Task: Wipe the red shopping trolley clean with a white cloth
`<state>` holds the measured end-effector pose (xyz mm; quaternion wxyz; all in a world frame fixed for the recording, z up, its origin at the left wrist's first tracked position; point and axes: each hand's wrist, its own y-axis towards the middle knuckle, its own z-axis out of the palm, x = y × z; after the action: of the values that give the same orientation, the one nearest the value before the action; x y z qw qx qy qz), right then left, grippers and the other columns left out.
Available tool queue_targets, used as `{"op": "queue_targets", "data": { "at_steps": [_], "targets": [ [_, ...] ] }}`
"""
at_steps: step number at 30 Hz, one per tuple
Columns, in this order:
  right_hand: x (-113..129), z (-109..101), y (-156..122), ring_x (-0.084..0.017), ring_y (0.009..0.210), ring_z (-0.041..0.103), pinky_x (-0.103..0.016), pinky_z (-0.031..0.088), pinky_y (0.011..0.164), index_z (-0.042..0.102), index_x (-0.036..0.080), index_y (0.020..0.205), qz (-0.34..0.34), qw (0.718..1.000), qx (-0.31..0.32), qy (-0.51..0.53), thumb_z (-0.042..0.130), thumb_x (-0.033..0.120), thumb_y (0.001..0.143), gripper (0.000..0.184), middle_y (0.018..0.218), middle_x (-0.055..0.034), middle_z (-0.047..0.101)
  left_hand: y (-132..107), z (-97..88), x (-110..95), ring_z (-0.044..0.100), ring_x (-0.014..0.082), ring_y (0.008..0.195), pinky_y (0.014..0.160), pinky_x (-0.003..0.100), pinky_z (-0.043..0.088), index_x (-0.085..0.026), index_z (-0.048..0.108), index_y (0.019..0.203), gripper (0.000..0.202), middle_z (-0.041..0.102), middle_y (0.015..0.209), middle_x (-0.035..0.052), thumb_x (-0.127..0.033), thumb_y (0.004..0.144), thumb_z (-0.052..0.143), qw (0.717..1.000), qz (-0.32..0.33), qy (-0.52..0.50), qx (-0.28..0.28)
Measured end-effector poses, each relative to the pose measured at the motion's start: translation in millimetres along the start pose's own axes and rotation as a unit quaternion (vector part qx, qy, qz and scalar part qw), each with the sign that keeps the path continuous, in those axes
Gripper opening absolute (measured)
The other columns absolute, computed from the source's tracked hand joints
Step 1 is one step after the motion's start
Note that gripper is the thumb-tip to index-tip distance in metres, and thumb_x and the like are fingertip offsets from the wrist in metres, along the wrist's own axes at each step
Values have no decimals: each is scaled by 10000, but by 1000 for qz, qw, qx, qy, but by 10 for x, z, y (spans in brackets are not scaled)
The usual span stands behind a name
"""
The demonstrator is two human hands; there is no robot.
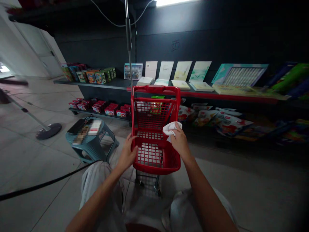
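A red plastic shopping cart (pixel 156 169) with a grid basket stands on wheels between my knees. My left hand (pixel 127 153) is at the cart's left rim, its fingers apart; the fingertips meet the side of the basket. In my right hand (pixel 179 138) is a crumpled white cloth (pixel 171 128), pinched under the fingers at the cart's right rim. The cloth covers part of that rim. Part of the right palm is hidden from view.
A grey-blue stool (pixel 93 148) with items on top stands at left. Behind the cart, a dark shelf (pixel 116 83) bears books, boxes and snack bags. A thin metal pole (pixel 128 35) rises behind the cart's left side. A round stand base (pixel 49 131) rests on the floor.
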<state>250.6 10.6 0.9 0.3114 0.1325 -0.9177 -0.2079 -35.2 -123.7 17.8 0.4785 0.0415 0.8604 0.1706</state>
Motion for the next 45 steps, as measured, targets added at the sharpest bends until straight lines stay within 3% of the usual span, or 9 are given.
{"op": "queue_targets", "data": {
  "at_steps": [3,8,10,12,15,17,21,27,45],
  "targets": [
    [-33,-5,-7,-296,1453,514,-467,399,1252,771,142,1119,-12,1000,6,-5,460,134,865,401,1631,-134,482,-914,-542,-50,469,267,1518,1276,521,378,-344,697,1322,349,506,1628,56,-410,998,584,981,-62,-86,163],
    [-64,-50,-12,-336,1456,497,-490,399,1251,764,115,1138,-11,999,30,-32,471,167,880,394,1655,-160,442,-1758,-1883,267,764,355,974,896,524,626,-245,825,872,564,801,1096,143,-777,817,647,815,-250,-244,463],
    [-53,-63,-17,-339,1448,498,-498,411,1240,764,132,1136,-13,999,31,-35,479,173,875,389,1658,-142,442,-1686,-2276,571,752,326,824,808,511,631,-249,801,813,555,793,878,116,-767,839,604,852,-335,-152,372],
    [-37,-73,-25,-337,1439,503,-498,421,1231,765,147,1130,-16,999,29,-36,485,175,870,384,1657,-127,448,-1440,-2487,931,721,299,800,813,498,625,-241,737,772,493,749,819,84,-722,807,635,926,-358,11,118],
    [-17,-86,-41,-342,1430,509,-507,432,1221,766,156,1121,-17,998,26,-48,492,176,869,372,1659,-121,447,-961,-2528,1449,690,328,1050,991,538,570,-198,692,1028,451,698,1098,121,-599,836,614,900,-283,254,-216],
    [-9,-92,-50,-349,1422,516,-514,444,1210,766,153,1120,-16,998,26,-57,488,180,879,369,1664,-123,440,-698,-2457,1723,565,364,1319,1152,576,443,-168,642,1237,473,591,1376,175,-494,901,574,868,-204,356,-280],
    [-10,-97,-64,-342,1412,530,-509,450,1208,769,163,1116,-23,998,21,-60,484,185,891,364,1661,-110,449,-428,-2288,2084,364,400,1508,1227,588,307,-168,577,1382,560,382,1618,205,-473,915,632,856,-156,430,-240],
    [-40,-99,-77,-326,1446,514,-496,428,1236,762,181,1131,-37,997,19,-60,507,195,912,336,1665,-93,447,-350,-2249,2369,325,394,1531,1231,541,281,-152,583,1433,579,309,1665,223,-480,957,593,837,-169,465,-234],
    [-36,-106,-73,-323,1462,499,-489,438,1227,767,185,1125,-35,997,21,-70,510,200,897,345,1678,-104,421,-329,-2252,2436,258,404,1552,1250,558,212,-139,584,1447,588,226,1708,219,-502,984,561,844,-169,476,-181]
  ]
}}
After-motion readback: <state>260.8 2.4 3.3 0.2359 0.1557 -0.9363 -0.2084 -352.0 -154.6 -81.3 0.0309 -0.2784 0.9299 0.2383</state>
